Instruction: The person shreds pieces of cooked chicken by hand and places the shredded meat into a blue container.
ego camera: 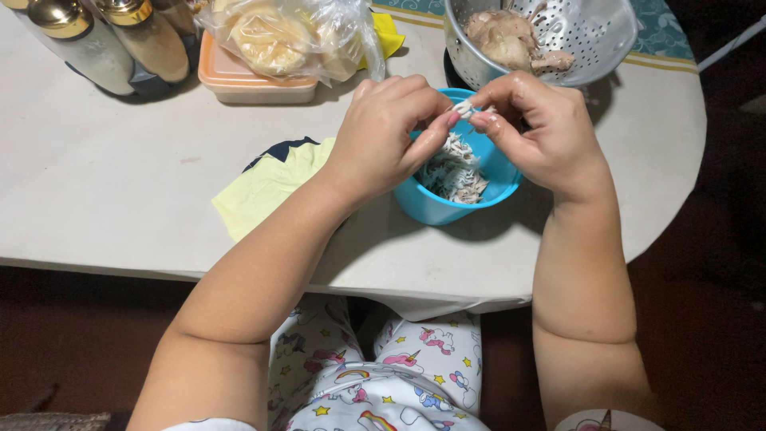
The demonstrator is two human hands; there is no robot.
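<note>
white table [120, 175] bears blue bowl [447, 209], colander [598, 40], yellow cloth [267, 187], orange tub [239, 82].

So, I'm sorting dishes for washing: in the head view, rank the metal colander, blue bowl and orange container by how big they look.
1. Metal colander, though cut off by the frame's top.
2. Orange container and blue bowl look alike; the bag and hands partly cover them, so I won't rank them.

Round table [120, 183], pale off-white top, evenly lit from above. Dark reddish-brown floor [702, 319] beneath, in shadow. Teal patterned mat [666, 32] at far edge.
</note>
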